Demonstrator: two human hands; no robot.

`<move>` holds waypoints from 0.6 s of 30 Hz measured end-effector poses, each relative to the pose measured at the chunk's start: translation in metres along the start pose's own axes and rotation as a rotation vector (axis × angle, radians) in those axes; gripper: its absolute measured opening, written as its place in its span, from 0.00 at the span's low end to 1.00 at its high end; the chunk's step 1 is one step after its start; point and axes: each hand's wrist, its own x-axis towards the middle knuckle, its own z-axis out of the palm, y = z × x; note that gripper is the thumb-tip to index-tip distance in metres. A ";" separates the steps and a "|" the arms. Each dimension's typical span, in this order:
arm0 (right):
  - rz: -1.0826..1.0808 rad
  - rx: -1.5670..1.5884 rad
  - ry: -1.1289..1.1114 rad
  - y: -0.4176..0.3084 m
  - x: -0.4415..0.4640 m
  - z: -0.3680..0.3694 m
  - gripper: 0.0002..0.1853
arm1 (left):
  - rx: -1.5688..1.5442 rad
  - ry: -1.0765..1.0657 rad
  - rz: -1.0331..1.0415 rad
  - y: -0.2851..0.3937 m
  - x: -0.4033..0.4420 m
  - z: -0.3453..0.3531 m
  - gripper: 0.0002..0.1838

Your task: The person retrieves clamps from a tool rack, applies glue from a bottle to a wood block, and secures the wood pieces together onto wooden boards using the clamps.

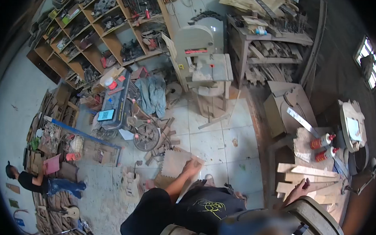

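My left hand is closed on the edge of a thin tan sheet with a zigzag border; its material is not clear. The sheet hangs in front of me, above the floor. Off to the right, my right hand reaches over the workbench with its fingers apart. It lies at a group of pale wooden strips, against or just above them; which one it touches, I cannot tell. Two red-and-white glue bottles stand just beyond the strips.
A band saw stands ahead, beside a loaded wood rack. Cubbyhole shelves and a black toolbox are at left. Wood scraps lie on the floor. Another person holds a pink sheet at far left.
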 end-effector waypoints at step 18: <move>0.084 0.213 -0.528 -0.063 0.000 0.377 0.09 | -0.304 0.166 -0.242 -0.121 0.123 -0.037 0.39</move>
